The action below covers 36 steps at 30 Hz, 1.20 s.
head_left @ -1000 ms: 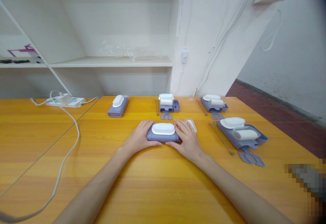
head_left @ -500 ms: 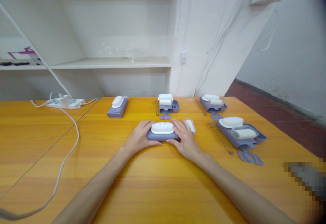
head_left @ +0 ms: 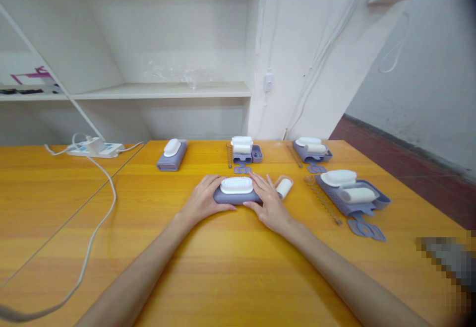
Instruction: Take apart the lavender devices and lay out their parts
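A purple case with a white brush top (head_left: 237,190) lies on the orange table (head_left: 230,267) in front of me. My left hand (head_left: 203,199) cups its left end, fingers curled against the side. My right hand (head_left: 268,203) rests against its right end, fingers stretched along it. A small white roller part (head_left: 284,187) lies tilted just right of my right hand's fingertips, touching or nearly touching them.
Further back stand another assembled purple case (head_left: 171,155) and two open kits (head_left: 243,150) (head_left: 311,150). A larger open kit (head_left: 352,195) with a spring (head_left: 323,199) and flat purple piece (head_left: 366,229) lies to the right. A power strip (head_left: 97,149) and white cable (head_left: 97,218) are at left.
The white roller part beside my right hand has shifted right and turned to a tilt. Both hands stay on the case and have barely moved.
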### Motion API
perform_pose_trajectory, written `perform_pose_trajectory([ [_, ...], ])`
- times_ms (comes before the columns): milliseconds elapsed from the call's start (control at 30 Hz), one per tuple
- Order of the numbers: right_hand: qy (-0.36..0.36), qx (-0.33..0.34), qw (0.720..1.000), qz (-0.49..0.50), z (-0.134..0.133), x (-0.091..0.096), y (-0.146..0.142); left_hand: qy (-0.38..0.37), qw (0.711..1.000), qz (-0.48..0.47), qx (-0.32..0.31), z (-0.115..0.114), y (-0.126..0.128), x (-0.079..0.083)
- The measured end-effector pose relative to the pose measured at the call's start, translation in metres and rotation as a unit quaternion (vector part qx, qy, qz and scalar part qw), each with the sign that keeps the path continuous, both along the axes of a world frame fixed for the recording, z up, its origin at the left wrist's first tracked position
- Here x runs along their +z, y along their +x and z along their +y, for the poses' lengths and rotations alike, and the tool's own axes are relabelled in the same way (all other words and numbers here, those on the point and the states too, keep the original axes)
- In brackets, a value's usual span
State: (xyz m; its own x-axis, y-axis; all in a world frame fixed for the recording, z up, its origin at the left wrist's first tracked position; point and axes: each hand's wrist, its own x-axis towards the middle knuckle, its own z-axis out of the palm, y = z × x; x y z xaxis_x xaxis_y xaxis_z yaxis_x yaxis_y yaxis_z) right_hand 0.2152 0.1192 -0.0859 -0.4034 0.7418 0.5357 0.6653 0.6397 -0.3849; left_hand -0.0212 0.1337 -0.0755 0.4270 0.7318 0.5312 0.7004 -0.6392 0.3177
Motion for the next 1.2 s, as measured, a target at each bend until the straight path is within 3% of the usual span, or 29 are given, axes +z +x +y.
perform_pose_trajectory([
  [167, 0.003, -0.001, 1.0, -0.01, 0.0, -0.001, -0.003, -0.015, 1.0, -0.018, 0.002, 0.001, -0.001, 0.002],
  [467, -0.059, -0.039, 0.997, 0.035, 0.004, -0.011, -0.004, -0.038, 0.999, -0.03, -0.019, -0.001, -0.001, 0.005],
  [733, 0.018, -0.056, 0.996, 0.064, -0.003, -0.008, -0.004, -0.044, 0.998, -0.034, -0.012, 0.001, -0.003, 0.002],
  [833, -0.025, -0.038, 0.995, 0.093, 0.0, -0.005, -0.002, -0.044, 0.998, -0.039, -0.011, 0.004, -0.004, 0.002],
  [1033, -0.183, 0.014, 0.968, 0.172, 0.009, 0.001, 0.006, -0.049, 0.998, -0.045, -0.007, 0.006, -0.004, 0.006],
  [1200, -0.223, 0.032, 0.952, 0.208, 0.008, 0.004, 0.005, -0.05, 0.998, -0.043, -0.012, 0.007, -0.003, 0.005],
])
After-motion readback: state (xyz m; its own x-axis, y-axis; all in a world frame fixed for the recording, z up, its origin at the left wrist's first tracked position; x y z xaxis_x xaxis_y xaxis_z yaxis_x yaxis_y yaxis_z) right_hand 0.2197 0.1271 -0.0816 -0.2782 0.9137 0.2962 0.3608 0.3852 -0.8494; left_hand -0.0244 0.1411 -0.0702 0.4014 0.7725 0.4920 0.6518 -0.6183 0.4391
